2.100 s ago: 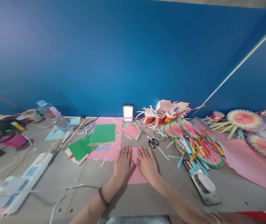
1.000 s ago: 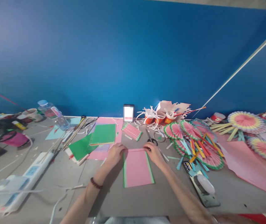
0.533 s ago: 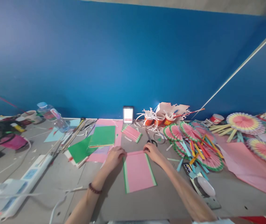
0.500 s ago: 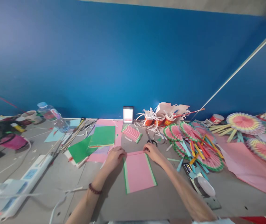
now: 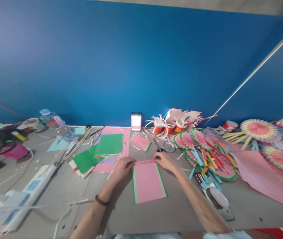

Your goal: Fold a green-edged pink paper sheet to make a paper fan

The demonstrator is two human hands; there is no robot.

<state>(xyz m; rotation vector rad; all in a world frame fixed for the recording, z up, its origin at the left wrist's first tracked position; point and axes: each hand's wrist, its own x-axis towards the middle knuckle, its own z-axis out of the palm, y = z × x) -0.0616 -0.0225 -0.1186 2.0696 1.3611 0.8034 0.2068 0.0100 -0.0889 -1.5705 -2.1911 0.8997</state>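
A pink sheet of paper (image 5: 148, 184) with green side borders lies in front of me, its far edge folded over into a narrow strip. My left hand (image 5: 124, 166) pinches the far left corner, fingers closed on the paper. At the far right corner, my right hand (image 5: 164, 160) grips the same folded edge between thumb and fingers. Just beyond the sheet lies a pleated pink and green paper piece (image 5: 140, 142). A pair of scissors (image 5: 160, 148) rests beyond my right hand, partly hidden.
Green paper sheets (image 5: 109, 145) lie at left, near thin sticks (image 5: 79, 142) and a power strip (image 5: 28, 199). Finished paper fans (image 5: 204, 141) crowd the right, with a phone (image 5: 199, 179) and a white mouse (image 5: 219, 197). A lit screen (image 5: 136, 122) leans against the wall.
The far edge of the pink sheet has been drawn slightly up and away, and its near edge sits a little farther off. Both hands keep hold of the corners.
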